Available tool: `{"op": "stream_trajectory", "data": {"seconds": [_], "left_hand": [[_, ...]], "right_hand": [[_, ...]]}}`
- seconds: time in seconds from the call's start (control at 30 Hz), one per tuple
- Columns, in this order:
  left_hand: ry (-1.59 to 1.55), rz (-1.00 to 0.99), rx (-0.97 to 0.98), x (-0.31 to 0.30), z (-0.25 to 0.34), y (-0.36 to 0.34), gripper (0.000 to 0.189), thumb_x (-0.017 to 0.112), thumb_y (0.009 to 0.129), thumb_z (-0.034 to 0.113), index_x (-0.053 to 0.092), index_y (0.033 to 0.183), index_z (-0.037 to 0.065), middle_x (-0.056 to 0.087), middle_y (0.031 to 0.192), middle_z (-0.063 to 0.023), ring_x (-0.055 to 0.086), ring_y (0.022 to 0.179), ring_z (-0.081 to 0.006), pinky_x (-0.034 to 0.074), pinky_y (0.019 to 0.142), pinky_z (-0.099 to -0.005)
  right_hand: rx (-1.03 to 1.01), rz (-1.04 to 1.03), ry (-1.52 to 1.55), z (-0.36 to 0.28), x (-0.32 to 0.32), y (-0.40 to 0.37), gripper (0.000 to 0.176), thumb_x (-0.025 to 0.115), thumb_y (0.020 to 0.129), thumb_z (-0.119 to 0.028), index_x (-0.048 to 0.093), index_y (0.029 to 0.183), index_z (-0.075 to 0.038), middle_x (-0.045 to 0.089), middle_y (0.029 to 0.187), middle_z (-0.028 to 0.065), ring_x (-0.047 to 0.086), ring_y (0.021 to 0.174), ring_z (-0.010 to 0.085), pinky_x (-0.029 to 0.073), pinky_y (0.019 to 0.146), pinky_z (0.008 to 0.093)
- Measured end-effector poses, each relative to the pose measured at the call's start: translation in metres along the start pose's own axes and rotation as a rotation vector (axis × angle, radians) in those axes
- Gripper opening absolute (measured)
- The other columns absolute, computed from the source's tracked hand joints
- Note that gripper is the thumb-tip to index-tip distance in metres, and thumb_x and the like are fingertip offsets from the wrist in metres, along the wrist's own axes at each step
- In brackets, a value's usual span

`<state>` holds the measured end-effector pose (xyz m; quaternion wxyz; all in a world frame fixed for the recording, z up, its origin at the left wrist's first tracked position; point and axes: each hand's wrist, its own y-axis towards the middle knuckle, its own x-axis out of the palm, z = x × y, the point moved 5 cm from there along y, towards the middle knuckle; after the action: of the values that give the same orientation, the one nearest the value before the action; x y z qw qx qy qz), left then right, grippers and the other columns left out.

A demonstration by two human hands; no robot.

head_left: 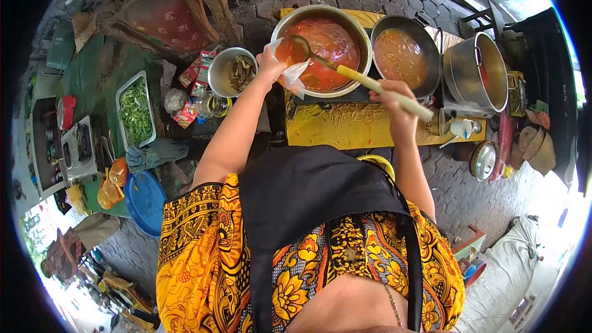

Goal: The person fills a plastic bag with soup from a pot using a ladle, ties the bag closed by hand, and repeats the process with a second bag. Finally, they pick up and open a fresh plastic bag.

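Note:
My left hand (269,66) is closed on a clear plastic bag (295,79), held over the left side of a big metal pot (365,37) of red-orange soup. In my right hand (396,100) is the long yellow and cream handle of a ladle (353,74). The ladle's bowl tilts at the mouth of the bag, and red liquid shows there. How much the bag holds is partly hidden by the ladle and my hand. A black wok (431,55) of brownish, oily broth stands right of the pot.
A tall aluminium pot (459,80) stands at the right. Left of the soup is a smaller metal pot (217,74) with dark pieces inside. Farther left, a green table bears a tray (150,111) of chopped greens and a blue round tray (140,203). A carved chair (166,15) stands behind.

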<state>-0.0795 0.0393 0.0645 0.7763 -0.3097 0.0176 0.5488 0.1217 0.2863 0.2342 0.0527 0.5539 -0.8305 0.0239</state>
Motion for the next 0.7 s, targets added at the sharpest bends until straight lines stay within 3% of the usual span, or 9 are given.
{"op": "stream_trajectory", "data": {"seconds": [0.03,0.1,0.13,0.27,0.37,0.5,0.63,0.7], "left_hand": [[0.000,-0.001,-0.001,0.000,-0.001,0.000,0.089,0.063,0.067,0.005,0.013,0.141,0.001,0.023,0.125,-0.0156,0.043,0.109,-0.0294,0.057,0.061,-0.0281],[0.035,0.014,-0.016,-0.002,0.002,-0.007,0.090,0.063,0.067,0.003,0.012,0.141,0.001,0.023,0.124,-0.0155,0.043,0.110,-0.0295,0.058,0.062,-0.0281],[0.036,0.016,-0.020,-0.003,-0.002,-0.008,0.090,0.063,0.067,0.003,0.012,0.141,0.001,0.023,0.124,-0.0155,0.043,0.110,-0.0295,0.058,0.062,-0.0281],[-0.026,0.012,-0.028,-0.006,-0.022,-0.011,0.091,0.063,0.068,0.001,0.009,0.141,0.002,0.023,0.124,-0.0150,0.043,0.110,-0.0287,0.058,0.064,-0.0284],[-0.106,-0.012,-0.034,-0.007,-0.024,-0.023,0.092,0.062,0.068,0.000,0.008,0.142,0.003,0.023,0.123,-0.0141,0.044,0.109,-0.0278,0.058,0.064,-0.0278],[-0.105,-0.036,-0.024,-0.006,-0.029,-0.033,0.089,0.060,0.069,-0.001,0.009,0.142,0.004,0.023,0.123,-0.0129,0.045,0.106,-0.0268,0.057,0.061,-0.0273],[-0.070,-0.020,-0.022,-0.007,-0.032,-0.035,0.092,0.065,0.071,0.004,0.008,0.143,0.004,0.022,0.127,-0.0126,0.047,0.106,-0.0239,0.055,0.064,-0.0260],[-0.073,-0.026,0.012,-0.007,-0.034,-0.035,0.092,0.066,0.071,0.005,0.008,0.143,0.004,0.023,0.126,-0.0119,0.047,0.106,-0.0230,0.055,0.065,-0.0254]], "right_hand": [[0.001,0.001,0.000,-0.003,0.003,-0.001,0.017,0.060,0.078,-0.003,0.058,0.094,0.003,0.061,0.096,0.0150,0.064,0.081,0.0246,0.052,0.076,0.0323],[-0.469,-0.338,-0.626,-0.029,0.030,-0.009,0.017,0.064,0.073,-0.001,0.061,0.090,-0.001,0.062,0.097,0.0139,0.063,0.084,0.0250,0.051,0.076,0.0314],[-0.399,-0.336,-0.618,-0.030,0.034,-0.015,0.018,0.065,0.070,0.001,0.063,0.087,-0.003,0.063,0.096,0.0136,0.063,0.087,0.0250,0.050,0.077,0.0313],[-0.458,-0.174,-0.574,-0.040,0.010,-0.009,0.020,0.065,0.068,0.004,0.063,0.086,-0.003,0.063,0.095,0.0132,0.062,0.089,0.0242,0.050,0.078,0.0320],[-0.343,0.056,-0.356,-0.010,-0.018,0.002,0.018,0.066,0.070,0.003,0.063,0.088,-0.001,0.062,0.095,0.0129,0.061,0.088,0.0221,0.049,0.078,0.0322],[-0.383,0.148,-0.471,0.052,-0.035,0.021,0.017,0.065,0.072,0.002,0.062,0.089,-0.001,0.062,0.094,0.0124,0.060,0.088,0.0210,0.047,0.079,0.0307],[-0.279,0.217,-0.531,0.096,-0.039,0.030,0.015,0.064,0.073,0.000,0.062,0.088,0.000,0.061,0.090,0.0091,0.059,0.084,0.0172,0.046,0.076,0.0288],[0.032,0.304,-0.119,0.115,-0.043,0.025,0.015,0.061,0.075,-0.001,0.062,0.089,0.001,0.061,0.089,0.0071,0.060,0.079,0.0156,0.047,0.076,0.0281]]}}
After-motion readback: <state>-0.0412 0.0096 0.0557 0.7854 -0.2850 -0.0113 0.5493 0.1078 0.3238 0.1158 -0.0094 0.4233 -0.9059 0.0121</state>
